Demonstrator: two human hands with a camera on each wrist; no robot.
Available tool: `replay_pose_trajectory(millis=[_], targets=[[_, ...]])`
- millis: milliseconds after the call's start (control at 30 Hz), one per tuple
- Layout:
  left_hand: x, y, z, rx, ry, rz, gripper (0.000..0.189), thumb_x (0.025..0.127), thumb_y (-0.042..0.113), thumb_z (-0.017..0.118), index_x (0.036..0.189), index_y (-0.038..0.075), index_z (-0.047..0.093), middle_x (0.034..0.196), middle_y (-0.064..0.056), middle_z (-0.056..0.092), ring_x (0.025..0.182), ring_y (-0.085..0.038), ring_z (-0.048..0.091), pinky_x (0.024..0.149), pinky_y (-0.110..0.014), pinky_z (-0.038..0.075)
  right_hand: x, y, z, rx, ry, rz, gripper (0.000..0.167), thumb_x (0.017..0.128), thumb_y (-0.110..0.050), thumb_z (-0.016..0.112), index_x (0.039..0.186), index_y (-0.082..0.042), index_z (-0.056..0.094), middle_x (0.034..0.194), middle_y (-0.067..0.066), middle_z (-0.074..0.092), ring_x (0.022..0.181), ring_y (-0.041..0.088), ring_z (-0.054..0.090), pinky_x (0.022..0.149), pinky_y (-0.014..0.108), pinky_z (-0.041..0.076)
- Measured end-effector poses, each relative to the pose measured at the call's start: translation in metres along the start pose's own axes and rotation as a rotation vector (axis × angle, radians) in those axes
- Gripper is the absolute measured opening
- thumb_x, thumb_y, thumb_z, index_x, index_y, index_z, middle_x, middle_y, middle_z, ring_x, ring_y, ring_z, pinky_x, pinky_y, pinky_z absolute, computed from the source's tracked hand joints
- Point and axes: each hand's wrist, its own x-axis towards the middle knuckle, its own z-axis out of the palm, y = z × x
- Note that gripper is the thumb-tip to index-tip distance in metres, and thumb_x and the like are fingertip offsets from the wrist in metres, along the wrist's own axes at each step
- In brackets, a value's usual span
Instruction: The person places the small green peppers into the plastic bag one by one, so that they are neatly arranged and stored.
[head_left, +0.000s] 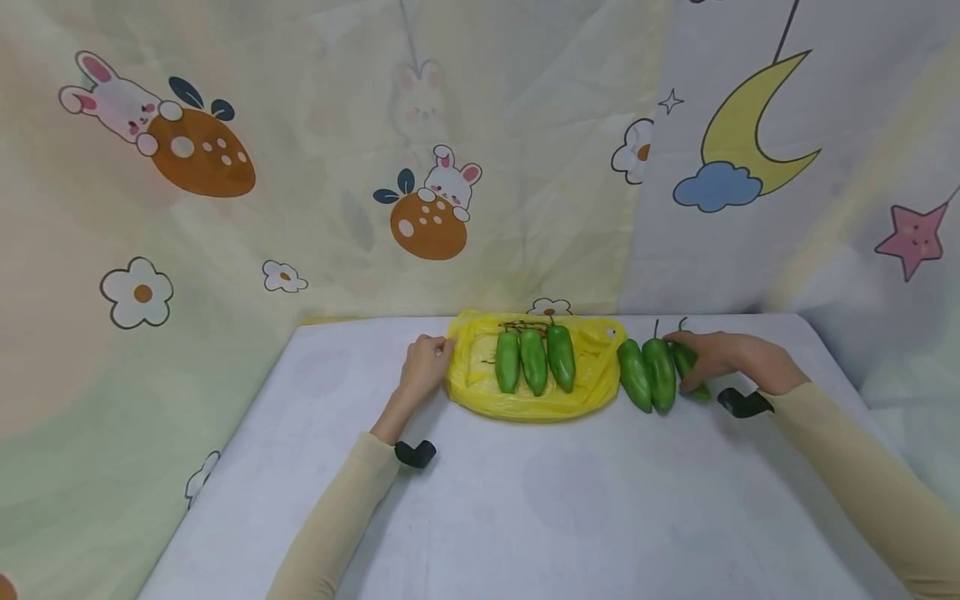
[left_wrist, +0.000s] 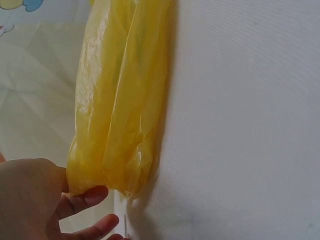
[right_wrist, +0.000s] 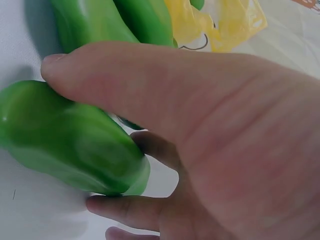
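A yellow plastic bag (head_left: 480,403) lies spread on the table, its rim raised around three green peppers (head_left: 533,362) with dark stems. My left hand (head_left: 427,363) pinches the bag's left edge; in the left wrist view, the thumb and a finger meet at the yellow plastic (left_wrist: 117,100). To the right of the bag lie two more green peppers (head_left: 658,375), side by side. Beside them my right hand (head_left: 731,358) grips another green pepper (right_wrist: 75,140), thumb on one side and fingers on the other. Part of that pepper is hidden under the hand in the head view.
A white cloth covers the table (head_left: 570,508). Behind it hangs a printed curtain (head_left: 525,100) with rabbits, flowers and a moon. The bag and peppers sit close to the table's far edge. Each wrist wears a black strap piece (head_left: 415,453).
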Motion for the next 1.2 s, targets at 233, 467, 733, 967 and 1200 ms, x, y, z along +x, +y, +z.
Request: replay_pose_trajectory(millis=[233, 467, 733, 967, 1200], targets=[[-0.001, -0.001, 0.0, 0.005, 0.002, 0.013, 0.044, 0.104, 0.038, 0.048, 0.088, 0.006, 0.071, 0.114, -0.016, 0.064, 0.11, -0.032, 0.056, 0.091, -0.045, 0.046, -0.005, -0.001, -0.003, 0.009, 0.011, 0.004, 0.097, 0.08, -0.034, 0.081, 0.153, -0.002, 0.026, 0.142, 0.041, 0.04, 0.119, 0.049, 0.049, 0.095, 0.07, 0.041], [-0.001, 0.0, 0.001, -0.007, -0.003, -0.002, 0.043, 0.104, 0.038, 0.048, 0.111, 0.003, 0.074, 0.118, -0.017, 0.062, 0.115, -0.034, 0.055, 0.094, -0.047, 0.047, -0.006, 0.001, -0.004, 0.014, 0.013, 0.0, 0.099, 0.079, -0.036, 0.083, 0.153, -0.002, 0.026, 0.142, 0.04, 0.04, 0.116, 0.046, 0.049, 0.095, 0.07, 0.042], [-0.001, 0.0, 0.002, 0.001, 0.001, -0.005, 0.04, 0.104, 0.037, 0.048, 0.094, 0.006, 0.072, 0.116, -0.016, 0.062, 0.112, -0.032, 0.055, 0.092, -0.046, 0.046, -0.009, 0.0, -0.006, 0.037, 0.02, -0.006, 0.099, 0.079, -0.038, 0.082, 0.154, -0.004, 0.026, 0.145, 0.04, 0.037, 0.12, 0.048, 0.047, 0.095, 0.071, 0.04], [-0.001, 0.001, 0.001, -0.002, 0.007, 0.009, 0.041, 0.104, 0.035, 0.048, 0.082, 0.007, 0.067, 0.111, -0.016, 0.062, 0.105, -0.03, 0.056, 0.088, -0.043, 0.046, -0.011, 0.0, -0.009, 0.047, 0.025, -0.003, 0.099, 0.08, -0.038, 0.082, 0.154, -0.004, 0.026, 0.146, 0.04, 0.035, 0.121, 0.048, 0.045, 0.096, 0.072, 0.039], [-0.001, 0.001, 0.001, -0.004, 0.007, 0.007, 0.04, 0.104, 0.036, 0.047, 0.083, 0.008, 0.068, 0.113, -0.015, 0.062, 0.108, -0.031, 0.055, 0.09, -0.044, 0.046, -0.011, -0.002, -0.012, 0.065, 0.029, 0.0, 0.102, 0.078, -0.037, 0.083, 0.155, -0.004, 0.025, 0.147, 0.039, 0.034, 0.124, 0.048, 0.043, 0.098, 0.072, 0.039]])
